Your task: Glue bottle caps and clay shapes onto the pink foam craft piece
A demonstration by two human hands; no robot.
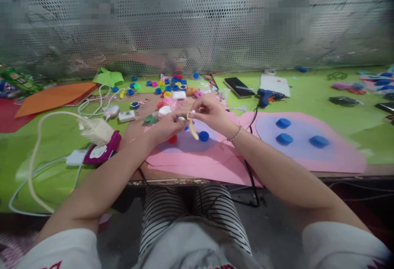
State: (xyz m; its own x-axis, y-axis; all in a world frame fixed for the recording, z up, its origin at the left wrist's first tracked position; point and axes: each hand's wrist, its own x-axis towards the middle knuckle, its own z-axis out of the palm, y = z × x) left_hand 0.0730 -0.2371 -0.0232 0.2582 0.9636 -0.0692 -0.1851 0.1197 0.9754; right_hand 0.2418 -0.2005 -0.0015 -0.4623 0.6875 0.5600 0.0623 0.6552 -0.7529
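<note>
My right hand [210, 114] pinches the upper end of a curved, cream-coloured strip [193, 130], which hangs down over the purple paper shape [175, 145]. Close by on the left, my left hand [168, 127] has its fingers closed near a small white piece [180, 119]; whether it grips that piece is hard to make out. A blue bottle cap [203, 136] lies on the purple shape to the right of the strip. Partly under my left hand is a red cap [172, 139]. Pink paper [197, 168] lies beneath the purple shape.
Another pink and purple cutout [344, 154] with blue caps lies right. Behind are a glue gun [268, 96], a black phone [239, 87] and several colourful caps [175, 87]. A purple power strip [103, 150] with plugs and looping cables stands left. A black cable [250, 170] crosses the table edge.
</note>
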